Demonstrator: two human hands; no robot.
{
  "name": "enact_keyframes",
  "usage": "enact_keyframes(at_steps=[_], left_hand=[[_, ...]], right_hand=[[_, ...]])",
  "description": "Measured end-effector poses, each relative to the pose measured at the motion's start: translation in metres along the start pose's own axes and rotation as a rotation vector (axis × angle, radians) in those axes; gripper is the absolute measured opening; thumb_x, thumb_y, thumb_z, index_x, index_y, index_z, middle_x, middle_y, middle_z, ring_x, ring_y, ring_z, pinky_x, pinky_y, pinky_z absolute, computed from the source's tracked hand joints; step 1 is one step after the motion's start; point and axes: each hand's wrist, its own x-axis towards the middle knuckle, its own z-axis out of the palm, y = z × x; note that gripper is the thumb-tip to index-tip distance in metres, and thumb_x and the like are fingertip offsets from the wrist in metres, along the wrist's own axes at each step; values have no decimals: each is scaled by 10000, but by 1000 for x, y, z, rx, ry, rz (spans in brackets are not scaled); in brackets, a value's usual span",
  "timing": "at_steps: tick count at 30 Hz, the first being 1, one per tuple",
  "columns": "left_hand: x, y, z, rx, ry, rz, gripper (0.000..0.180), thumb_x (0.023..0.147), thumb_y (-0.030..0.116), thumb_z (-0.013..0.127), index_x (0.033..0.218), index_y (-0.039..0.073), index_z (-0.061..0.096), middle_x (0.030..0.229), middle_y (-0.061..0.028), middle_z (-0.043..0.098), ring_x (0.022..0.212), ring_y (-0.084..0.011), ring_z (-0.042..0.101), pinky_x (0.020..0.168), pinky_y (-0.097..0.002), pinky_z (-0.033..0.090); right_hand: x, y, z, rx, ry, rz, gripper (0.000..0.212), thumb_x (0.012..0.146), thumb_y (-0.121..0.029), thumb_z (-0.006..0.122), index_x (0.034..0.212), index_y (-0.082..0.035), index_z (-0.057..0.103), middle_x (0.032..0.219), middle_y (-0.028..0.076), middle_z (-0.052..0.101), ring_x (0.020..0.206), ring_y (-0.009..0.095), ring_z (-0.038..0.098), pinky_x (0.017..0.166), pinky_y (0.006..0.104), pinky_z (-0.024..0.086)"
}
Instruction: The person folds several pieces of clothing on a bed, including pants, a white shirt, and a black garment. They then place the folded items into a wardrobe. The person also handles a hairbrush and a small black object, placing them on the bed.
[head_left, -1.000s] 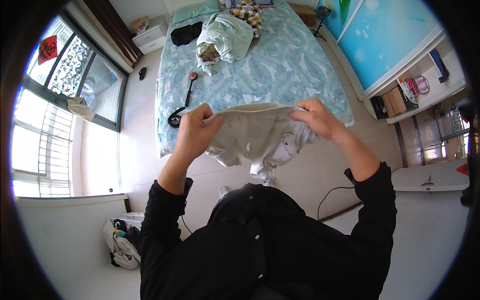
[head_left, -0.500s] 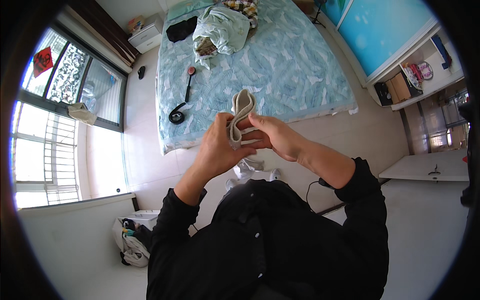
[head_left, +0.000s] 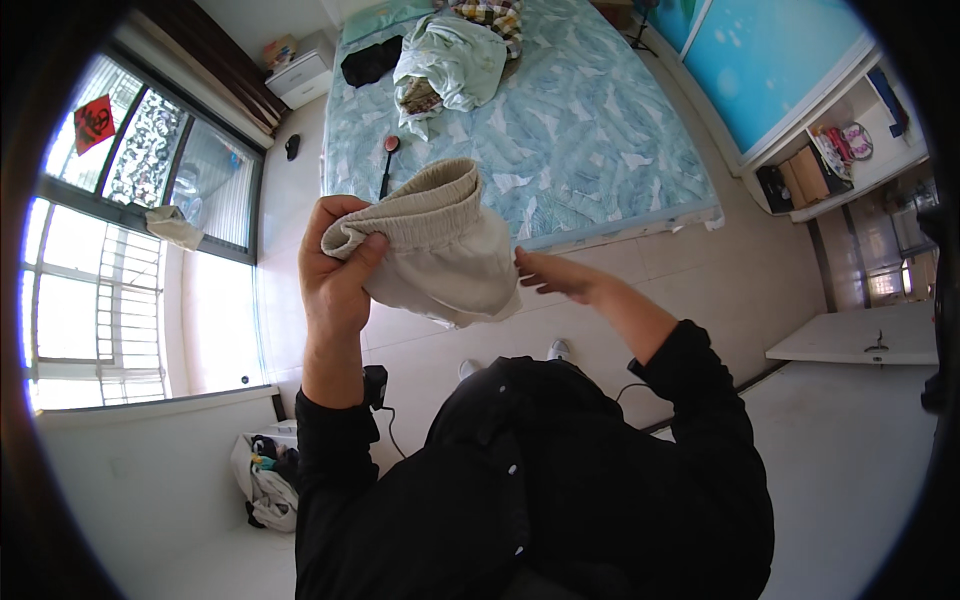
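As we look down from the head view, the fingers of our left hand [head_left: 337, 275] are clenched on the gathered waistband [head_left: 415, 235] of a cream garment [head_left: 445, 275], thumb on the near face. The garment lies to the right of those fingers, held up in the air, its waistband curving into an open loop and its cloth hanging below. At its right edge is our right hand [head_left: 565, 277], fingers loosely stretched toward the cloth and released; we cannot tell whether their tips touch it.

Beyond the fingers of both hands spreads a bed [head_left: 580, 165] with a leaf-patterned blue-green cover. Just past our left fingers, partly hidden by the garment, a black-handled wand [head_left: 390, 146] with a reddish round head rests on it. Farther from our fingers lie a pale green cloth [head_left: 455, 60], a black cloth [head_left: 371, 62] to its left and a plaid cloth [head_left: 498, 22] behind it. Below our fingers, two light shoes [head_left: 560, 349] stand on the tiled floor [head_left: 670, 275].
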Motion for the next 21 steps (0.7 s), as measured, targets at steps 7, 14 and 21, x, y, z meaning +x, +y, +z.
enact_keyframes(at_steps=[7, 14, 21], left_hand=[[-3, 14, -3, 80, 37, 84, 283, 920, -48, 698, 1177, 17, 600, 1049, -24, 658, 968, -102, 590, 922, -242, 467], [-8, 12, -17, 139, 111, 91, 271, 945, -1, 688, 1195, 21, 587, 1052, -53, 666, 994, -139, 609, 948, -280, 482], [-15, 7, -24, 125, 175, 81, 253, 926, -32, 714, 1150, 18, 606, 1052, -35, 665, 973, -104, 600, 927, -251, 478]], right_hand=[[37, 11, 44, 677, -165, -32, 734, 1088, -627, 377, 1532, -48, 457, 1501, 152, 523, 1390, 298, 517, 1184, 455, 403], [24, -2, 54, 752, -39, -120, 470, 1072, -295, 601, 1441, -23, 497, 1332, 116, 634, 1219, 256, 638, 1097, 419, 510], [31, -10, 61, 827, 477, -364, 299, 1013, -126, 686, 1256, -32, 540, 1123, 73, 638, 1040, 209, 657, 985, 393, 554]])
